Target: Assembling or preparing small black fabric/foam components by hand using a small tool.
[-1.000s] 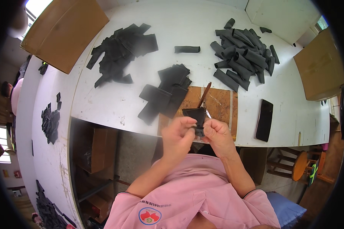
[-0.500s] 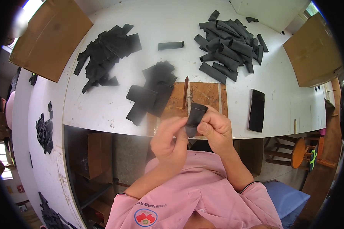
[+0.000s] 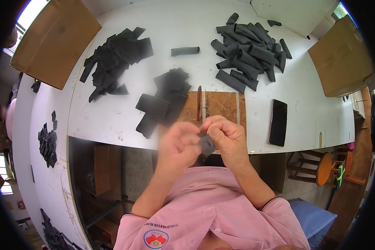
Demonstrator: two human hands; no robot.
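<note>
In front of my chest, a small piece of black fabric is bunched between my hands, mostly covered by fingers. My right hand is closed, thumb and fingers pinching its upper end. My left hand, somewhat blurred, curls round its left side with the fingertips against it. Just beyond them, a brown pointed stick stands over a brown wooden board. Flat black fabric pieces lie overlapped left of the board. A single black fabric tube lies farther back.
Rolled black tubes are heaped at the back right, flat black pieces at the back left. A phone lies right of the board. Cardboard boxes flank the white table. A wooden stool stands at the right.
The black fabric was stretched out and plainly visible between my hands; now it is bunched and lower. My right hand has shifted slightly left, its fingers closing over the piece.
</note>
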